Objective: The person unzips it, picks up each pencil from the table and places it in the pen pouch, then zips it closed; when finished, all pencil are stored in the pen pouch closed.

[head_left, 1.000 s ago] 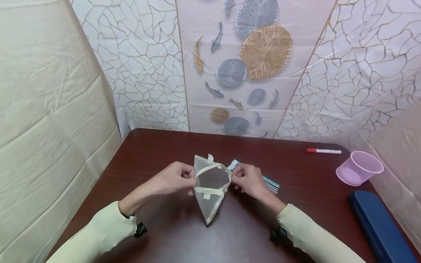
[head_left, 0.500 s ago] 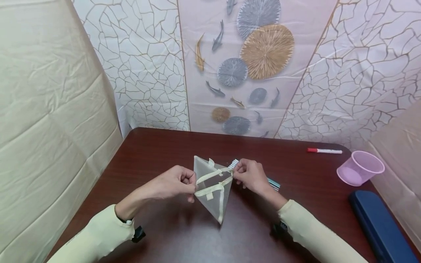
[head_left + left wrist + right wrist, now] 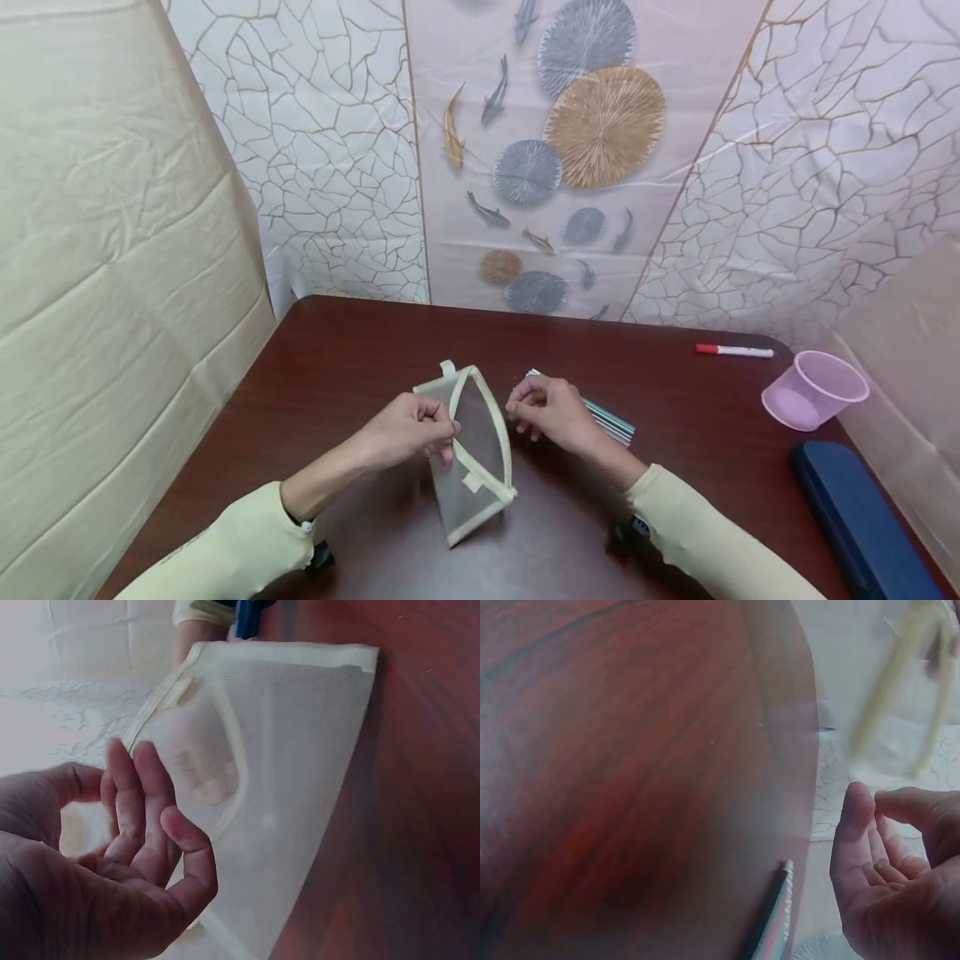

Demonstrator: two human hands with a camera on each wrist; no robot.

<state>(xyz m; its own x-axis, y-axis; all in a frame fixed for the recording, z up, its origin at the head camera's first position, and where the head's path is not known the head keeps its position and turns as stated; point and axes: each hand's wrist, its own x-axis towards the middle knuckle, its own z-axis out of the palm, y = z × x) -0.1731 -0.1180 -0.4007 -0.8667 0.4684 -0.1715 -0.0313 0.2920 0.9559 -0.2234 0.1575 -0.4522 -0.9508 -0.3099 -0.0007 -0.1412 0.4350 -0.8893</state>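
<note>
A small see-through mesh pouch (image 3: 448,493) with cream trim hangs tilted over the table, its mouth gaping toward the right. My left hand (image 3: 405,429) pinches the edge of its mouth between thumb and fingers. The left wrist view shows the mesh panel (image 3: 307,750) spread beside that hand. My right hand (image 3: 551,412) hovers just right of the pouch, fingers loosely bent and holding nothing; the right wrist view has its thumb and index tips close together below the blurred cream trim (image 3: 889,682). A row of slim pens (image 3: 611,422) lies partly hidden behind the right hand.
On the dark red-brown table (image 3: 360,350), a red-capped white marker (image 3: 733,351) lies at the back right. Near it a pink cup (image 3: 816,390) stands at the right edge, with a long dark blue case (image 3: 862,517) in front. Cloth walls rise behind and at the sides.
The right hand has let go of the pouch's right corner and sits slightly apart from it. The pouch has swung round and its mouth has widened while the left hand keeps hold.
</note>
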